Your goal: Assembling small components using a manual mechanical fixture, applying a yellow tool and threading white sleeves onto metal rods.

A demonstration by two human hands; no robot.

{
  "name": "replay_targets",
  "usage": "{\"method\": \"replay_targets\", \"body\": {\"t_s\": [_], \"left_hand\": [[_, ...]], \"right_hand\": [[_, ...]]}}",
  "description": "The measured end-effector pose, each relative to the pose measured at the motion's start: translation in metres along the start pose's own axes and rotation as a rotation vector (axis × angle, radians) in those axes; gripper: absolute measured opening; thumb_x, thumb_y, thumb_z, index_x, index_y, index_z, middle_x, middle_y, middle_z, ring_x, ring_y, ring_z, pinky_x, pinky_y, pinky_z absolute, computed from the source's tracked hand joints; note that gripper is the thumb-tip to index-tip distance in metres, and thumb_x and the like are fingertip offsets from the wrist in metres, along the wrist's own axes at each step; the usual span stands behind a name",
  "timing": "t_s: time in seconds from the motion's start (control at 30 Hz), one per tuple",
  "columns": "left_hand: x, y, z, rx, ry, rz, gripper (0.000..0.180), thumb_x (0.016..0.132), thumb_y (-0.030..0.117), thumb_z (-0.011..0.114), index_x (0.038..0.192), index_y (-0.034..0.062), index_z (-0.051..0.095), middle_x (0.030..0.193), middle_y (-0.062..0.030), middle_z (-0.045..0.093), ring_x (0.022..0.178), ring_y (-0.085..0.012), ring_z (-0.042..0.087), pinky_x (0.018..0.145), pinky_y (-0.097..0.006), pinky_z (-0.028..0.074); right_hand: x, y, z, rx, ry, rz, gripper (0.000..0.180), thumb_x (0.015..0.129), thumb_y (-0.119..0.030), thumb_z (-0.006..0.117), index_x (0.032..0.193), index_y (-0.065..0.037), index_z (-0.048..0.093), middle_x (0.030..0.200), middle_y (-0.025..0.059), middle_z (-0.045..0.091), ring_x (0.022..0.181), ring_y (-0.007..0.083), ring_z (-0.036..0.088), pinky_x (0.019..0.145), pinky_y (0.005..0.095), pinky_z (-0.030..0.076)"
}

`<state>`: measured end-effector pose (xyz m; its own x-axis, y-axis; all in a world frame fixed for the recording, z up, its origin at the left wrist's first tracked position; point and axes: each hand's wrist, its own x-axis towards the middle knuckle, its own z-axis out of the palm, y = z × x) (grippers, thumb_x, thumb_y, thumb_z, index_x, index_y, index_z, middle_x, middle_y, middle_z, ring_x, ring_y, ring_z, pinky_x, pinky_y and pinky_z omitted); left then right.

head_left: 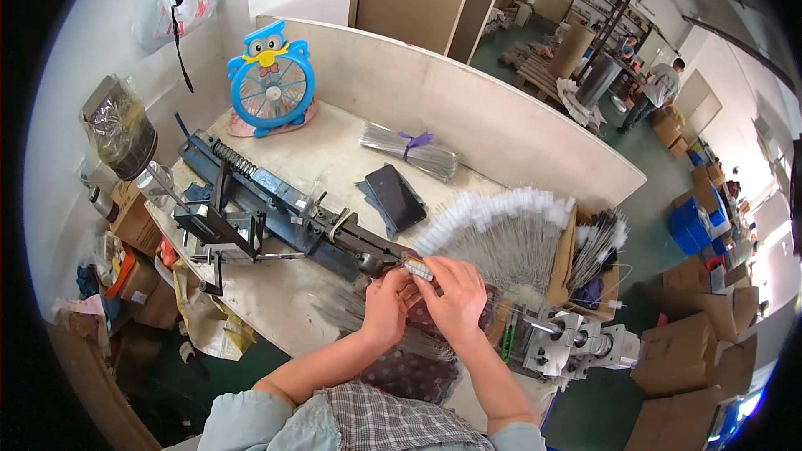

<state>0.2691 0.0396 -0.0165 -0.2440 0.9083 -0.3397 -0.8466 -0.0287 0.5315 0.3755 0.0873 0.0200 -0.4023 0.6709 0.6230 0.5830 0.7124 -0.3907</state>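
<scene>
**Thin wire brush pinched at the machine's end**

Both hands, left hand and right hand, have fingers closed on a small white-tipped wire brush beside the blue machine. It looks light, springy and easily bent; best gripped by the wire stem.

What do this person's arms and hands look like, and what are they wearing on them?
Both hands, the left hand and the right hand, are bare, with no gloves. The forearms are bare too. Pale blue-grey sleeves sit pushed up near the elbows, and a grey checked apron or vest covers the chest.
</scene>
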Motion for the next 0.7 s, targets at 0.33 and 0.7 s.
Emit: {"method": "replay_targets", "body": {"t_s": [0.33, 0.7], "left_hand": [[0.002, -0.004, 0.005, 0.067, 0.005, 0.035, 0.008, 0.087, 0.008, 0.056, 0.092, 0.0024, 0.056, 0.088, -0.0061, 0.061, 0.08, -0.0154, 0.061, 0.078, -0.031, 0.049], [-0.01, 0.007, -0.002, 0.026, -0.059, -0.041, 0.048, 0.097, 0.041, 0.037, 0.113, -0.0027, 0.049, 0.109, -0.0144, 0.058, 0.098, -0.0214, 0.058, 0.09, -0.037, 0.044]], "right_hand": [[0.0, 0.006, -0.006, -0.094, 0.003, -0.059, 0.03, 0.065, -0.017, 0.076, 0.093, -0.01, 0.069, 0.091, 0.001, 0.065, 0.084, 0.0215, 0.06, 0.073, 0.0336, 0.045], [-0.011, 0.007, -0.031, -0.139, -0.145, -0.017, 0.017, 0.069, -0.015, 0.073, 0.084, -0.009, 0.067, 0.077, 0.0012, 0.06, 0.081, 0.0217, 0.056, 0.07, 0.0365, 0.042]]}}
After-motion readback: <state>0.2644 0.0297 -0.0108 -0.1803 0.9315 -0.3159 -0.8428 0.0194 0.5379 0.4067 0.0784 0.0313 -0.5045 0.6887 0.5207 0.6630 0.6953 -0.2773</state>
